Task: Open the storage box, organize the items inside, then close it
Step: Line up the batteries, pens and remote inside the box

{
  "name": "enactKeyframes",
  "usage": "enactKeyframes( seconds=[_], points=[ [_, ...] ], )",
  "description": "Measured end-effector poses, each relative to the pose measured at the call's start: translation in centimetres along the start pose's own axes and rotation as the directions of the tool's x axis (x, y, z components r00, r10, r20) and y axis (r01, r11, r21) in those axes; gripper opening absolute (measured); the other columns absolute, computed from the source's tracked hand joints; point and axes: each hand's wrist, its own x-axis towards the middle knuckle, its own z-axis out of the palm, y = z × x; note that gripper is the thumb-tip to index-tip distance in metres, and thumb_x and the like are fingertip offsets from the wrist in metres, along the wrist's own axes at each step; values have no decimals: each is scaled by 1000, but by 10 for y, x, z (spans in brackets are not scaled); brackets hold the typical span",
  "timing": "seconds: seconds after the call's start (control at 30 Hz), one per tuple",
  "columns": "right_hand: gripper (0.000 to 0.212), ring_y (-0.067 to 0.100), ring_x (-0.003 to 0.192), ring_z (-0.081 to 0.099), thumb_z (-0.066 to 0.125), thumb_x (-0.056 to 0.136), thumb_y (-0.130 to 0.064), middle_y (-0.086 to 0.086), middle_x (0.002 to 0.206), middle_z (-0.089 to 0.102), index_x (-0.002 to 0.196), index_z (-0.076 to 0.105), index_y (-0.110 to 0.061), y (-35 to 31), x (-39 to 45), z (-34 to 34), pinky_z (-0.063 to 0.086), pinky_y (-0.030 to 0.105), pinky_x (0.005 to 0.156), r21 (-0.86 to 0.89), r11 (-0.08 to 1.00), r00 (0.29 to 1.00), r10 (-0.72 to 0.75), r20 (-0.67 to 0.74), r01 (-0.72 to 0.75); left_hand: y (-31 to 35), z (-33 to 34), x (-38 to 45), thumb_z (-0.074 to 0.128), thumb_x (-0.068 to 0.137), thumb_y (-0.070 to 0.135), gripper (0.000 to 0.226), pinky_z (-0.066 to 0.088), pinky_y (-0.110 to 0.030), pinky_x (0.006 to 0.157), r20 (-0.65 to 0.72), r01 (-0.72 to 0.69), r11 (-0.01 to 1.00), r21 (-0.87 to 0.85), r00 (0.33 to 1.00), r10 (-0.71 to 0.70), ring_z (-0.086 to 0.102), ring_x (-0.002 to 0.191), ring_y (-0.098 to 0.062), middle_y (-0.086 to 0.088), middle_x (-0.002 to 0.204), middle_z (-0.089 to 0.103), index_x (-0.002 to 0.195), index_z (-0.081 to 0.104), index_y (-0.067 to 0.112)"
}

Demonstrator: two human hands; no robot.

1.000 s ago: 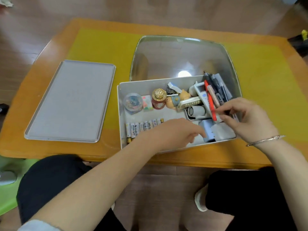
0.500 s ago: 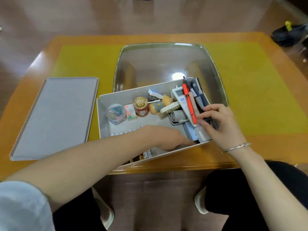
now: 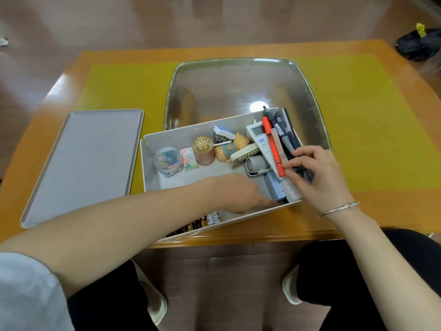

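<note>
The grey storage box [image 3: 152,163] stands open at the table's near edge, its near side overhanging toward me. Its flat grey lid [image 3: 86,163] lies to the left. Inside are a clear tub of clips [image 3: 167,159], a gold-capped bottle [image 3: 203,151], a small doll [image 3: 229,149], a stapler [image 3: 223,134], a white thermometer [image 3: 259,137], and batteries [image 3: 205,222] along the near wall. My left hand [image 3: 235,193] reaches down into the box's near right part, fingers hidden low. My right hand [image 3: 315,173] pinches dark pens [image 3: 285,134] beside an orange pen [image 3: 272,145] at the right wall.
A clear glass tray [image 3: 238,91] lies behind the box on the yellow mat [image 3: 372,130] of the orange table [image 3: 405,206]. A black bag [image 3: 417,44] sits on the floor at the far right. My knees are under the table's near edge.
The box has turned and slid toward me, so the batteries now lie at its overhanging near edge. My left hand has pushed deeper to the right. My right hand stays on the pens.
</note>
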Motion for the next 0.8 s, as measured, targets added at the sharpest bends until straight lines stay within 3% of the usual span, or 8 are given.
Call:
enactKeyframes(
  seconds=[0.1, 0.2, 0.27, 0.4, 0.63, 0.8],
  points=[
    [13, 22, 103, 48, 71, 79, -17, -5, 105, 55, 90, 73, -23, -1, 0, -1, 44, 51, 85, -1, 1000, 1000, -8, -11, 8, -8, 2, -15, 41, 94, 4, 65, 28, -26, 48, -36, 20, 999, 49, 999, -19, 48, 68, -17, -2, 90, 49, 149, 23, 35],
    [12, 23, 102, 50, 71, 79, -15, -4, 105, 57, 89, 73, -22, -2, 0, 1, 44, 51, 84, 3, 999, 999, -32, -29, 32, -13, 7, -26, 44, 100, 29, 40, 38, -29, 57, -115, 52, 998, 31, 992, -48, 54, 90, -22, -4, 105, 53, 139, 40, 26],
    [12, 25, 101, 53, 73, 79, -14, -2, 104, 60, 88, 73, -22, -3, 0, 3, 43, 49, 82, -18, 998, 997, -54, -51, 53, -9, 10, -23, 46, 98, 40, 38, 45, -31, 64, -156, 77, 997, -27, 984, -80, 56, 95, -21, -3, 107, 56, 131, 46, 20],
    [12, 26, 97, 55, 75, 77, -14, -3, 100, 63, 82, 72, -25, -5, 0, 6, 33, 37, 77, -85, 994, 989, -82, -124, 72, -4, 13, -12, 57, 93, 30, 23, 41, -28, 68, -168, 83, 990, -113, 981, -101, 55, 98, -20, -1, 104, 59, 113, 57, 17],
    [14, 25, 98, 55, 75, 76, -12, -4, 99, 64, 79, 72, -26, -14, 1, 10, 26, 35, 77, -100, 991, 984, -107, -142, 93, -7, 8, -22, 58, 85, 17, 8, 50, -34, 72, -61, 251, 946, -207, 961, -268, 57, 86, -23, 1, 88, 56, 93, 56, 19],
    [13, 24, 90, 54, 70, 78, -5, 2, 96, 64, 83, 71, -16, -31, 4, 12, 43, 41, 75, -66, 984, 972, -172, -160, 163, -10, 7, -35, 60, 84, 20, 13, 49, -29, 71, -99, 327, 821, -467, 904, -416, 57, 81, -15, 8, 83, 55, 95, 67, 19]
  ],
)
